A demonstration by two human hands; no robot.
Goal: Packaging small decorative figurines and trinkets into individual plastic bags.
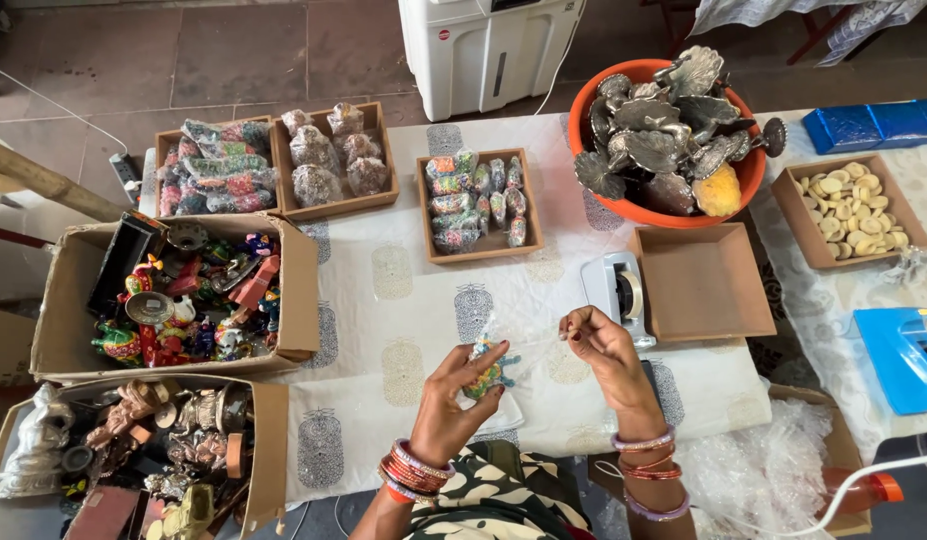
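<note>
Head view, lower centre of frame: your left hand [445,400] closed round a small colourful packet [486,372]; your right hand [601,350] pinched on its clear wrap, beside the tape dispenser [616,290].

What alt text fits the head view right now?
Seen from above, a person's left hand holds a small clear packet of colourful beads over a printed tablecloth, while the right hand pinches its fingers beside a tape dispenser. Trays and boxes of trinkets surround them.

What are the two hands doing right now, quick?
Left hand: closed on a small clear packet of coloured beads.
Right hand: fingertips pinched together; whether they hold anything cannot be told.
</note>
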